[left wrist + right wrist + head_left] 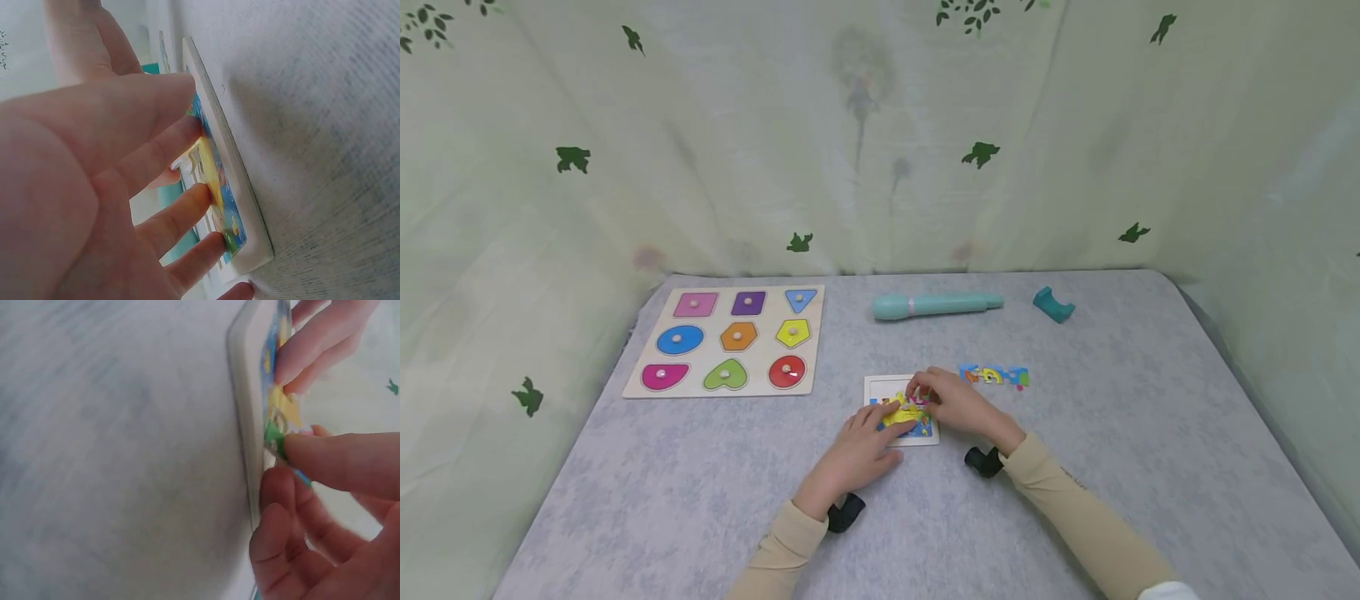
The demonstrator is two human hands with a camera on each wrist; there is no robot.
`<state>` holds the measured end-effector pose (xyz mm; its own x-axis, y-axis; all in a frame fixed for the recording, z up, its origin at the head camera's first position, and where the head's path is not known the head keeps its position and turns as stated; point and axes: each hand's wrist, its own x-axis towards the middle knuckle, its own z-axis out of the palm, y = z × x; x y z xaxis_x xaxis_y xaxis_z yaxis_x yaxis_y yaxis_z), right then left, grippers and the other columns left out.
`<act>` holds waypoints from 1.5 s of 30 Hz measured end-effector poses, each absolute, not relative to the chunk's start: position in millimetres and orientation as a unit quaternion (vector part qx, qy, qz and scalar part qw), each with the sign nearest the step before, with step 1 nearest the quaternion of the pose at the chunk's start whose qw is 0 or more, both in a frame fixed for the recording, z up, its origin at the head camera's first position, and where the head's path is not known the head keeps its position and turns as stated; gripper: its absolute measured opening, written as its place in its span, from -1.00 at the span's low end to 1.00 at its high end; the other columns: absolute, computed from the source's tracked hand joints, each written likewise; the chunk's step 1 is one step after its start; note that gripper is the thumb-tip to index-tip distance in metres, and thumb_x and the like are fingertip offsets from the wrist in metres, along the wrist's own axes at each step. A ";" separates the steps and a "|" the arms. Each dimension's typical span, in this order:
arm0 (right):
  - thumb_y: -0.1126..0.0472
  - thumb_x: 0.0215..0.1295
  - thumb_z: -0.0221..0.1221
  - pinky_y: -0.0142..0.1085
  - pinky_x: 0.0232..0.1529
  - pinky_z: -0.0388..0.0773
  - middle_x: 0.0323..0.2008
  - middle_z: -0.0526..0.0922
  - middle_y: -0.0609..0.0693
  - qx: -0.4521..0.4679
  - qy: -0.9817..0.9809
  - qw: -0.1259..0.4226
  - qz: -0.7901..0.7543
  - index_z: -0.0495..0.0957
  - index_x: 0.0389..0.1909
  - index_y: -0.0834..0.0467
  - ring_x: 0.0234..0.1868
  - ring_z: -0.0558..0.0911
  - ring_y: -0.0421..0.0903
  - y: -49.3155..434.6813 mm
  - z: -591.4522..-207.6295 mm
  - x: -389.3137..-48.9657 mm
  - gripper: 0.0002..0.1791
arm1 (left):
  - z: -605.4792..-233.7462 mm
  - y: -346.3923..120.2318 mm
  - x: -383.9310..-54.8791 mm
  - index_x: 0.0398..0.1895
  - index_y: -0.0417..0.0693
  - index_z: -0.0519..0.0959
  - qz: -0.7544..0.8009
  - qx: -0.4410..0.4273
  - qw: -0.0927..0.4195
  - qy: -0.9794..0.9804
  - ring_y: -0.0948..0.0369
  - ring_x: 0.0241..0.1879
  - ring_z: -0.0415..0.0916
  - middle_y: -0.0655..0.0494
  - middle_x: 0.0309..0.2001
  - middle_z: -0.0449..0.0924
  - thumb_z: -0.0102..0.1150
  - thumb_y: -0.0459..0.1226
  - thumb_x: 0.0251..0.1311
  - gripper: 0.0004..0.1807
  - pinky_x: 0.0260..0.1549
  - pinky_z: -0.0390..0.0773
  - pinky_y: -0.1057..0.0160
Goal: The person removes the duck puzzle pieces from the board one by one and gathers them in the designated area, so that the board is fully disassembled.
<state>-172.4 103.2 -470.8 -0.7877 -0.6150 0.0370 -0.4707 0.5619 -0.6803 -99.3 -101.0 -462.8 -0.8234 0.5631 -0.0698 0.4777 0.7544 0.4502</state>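
A small jigsaw puzzle in a white frame (929, 441) lies at the middle of the table, partly covered by both hands. My left hand (859, 450) rests on it from the left, fingers spread; in the left wrist view these fingertips (201, 195) touch the blue and yellow picture. At the frame's right side my right hand (964, 405) pinches a jigsaw piece (275, 439) with a green part between thumb and fingers. That piece is tilted over the puzzle. Other colourful jigsaw pieces (996, 376) lie just beyond the right hand.
A wooden shape board (760, 387) with colourful knobbed pieces lies at the back left. Toward the back are a teal stick-shaped object (947, 305) and a small curved teal block (1054, 305). A leaf-patterned curtain (880, 167) hangs behind the table.
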 end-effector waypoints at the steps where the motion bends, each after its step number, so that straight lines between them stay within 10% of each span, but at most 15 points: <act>1: 0.52 0.16 0.14 -0.29 -0.30 0.42 -0.31 0.51 -0.02 -0.308 0.875 0.107 -0.357 0.54 -0.17 0.11 -0.32 0.46 -0.12 104.1 -471.4 -173.1 -0.70 | -463.0 -100.9 -99.4 0.30 -0.01 0.43 0.213 0.280 0.100 0.931 -0.15 0.32 0.09 -0.15 0.37 0.18 0.11 -0.21 0.33 -0.53 0.21 0.15 -0.17; 26: 0.45 0.20 0.13 -0.26 -0.42 0.37 -0.42 0.45 -0.01 -0.180 0.891 0.119 -0.400 0.62 -0.20 0.24 -0.38 0.39 -0.07 233.1 -468.3 -174.5 -0.81 | -466.1 -101.3 -99.0 0.31 -0.01 0.42 0.226 0.273 0.103 0.929 -0.13 0.33 0.06 -0.12 0.38 0.15 0.09 -0.21 0.34 -0.53 0.25 0.11 -0.14; 45: 0.48 0.15 0.20 -0.20 -0.33 0.41 -0.40 0.47 0.00 -0.167 0.937 0.072 -0.298 0.61 -0.28 0.19 -0.37 0.43 -0.05 233.0 -470.8 -169.9 -0.83 | -466.2 -100.8 -98.9 0.33 0.01 0.40 0.225 0.275 0.102 0.929 -0.13 0.34 0.05 -0.11 0.39 0.14 0.10 -0.19 0.34 -0.51 0.24 0.12 -0.16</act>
<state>-169.9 233.0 -470.8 -0.9335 -0.3567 -0.0359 -0.2702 0.7659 -0.5834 -98.9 -100.8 -466.2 -0.8280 0.5568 -0.0667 0.4646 0.7477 0.4744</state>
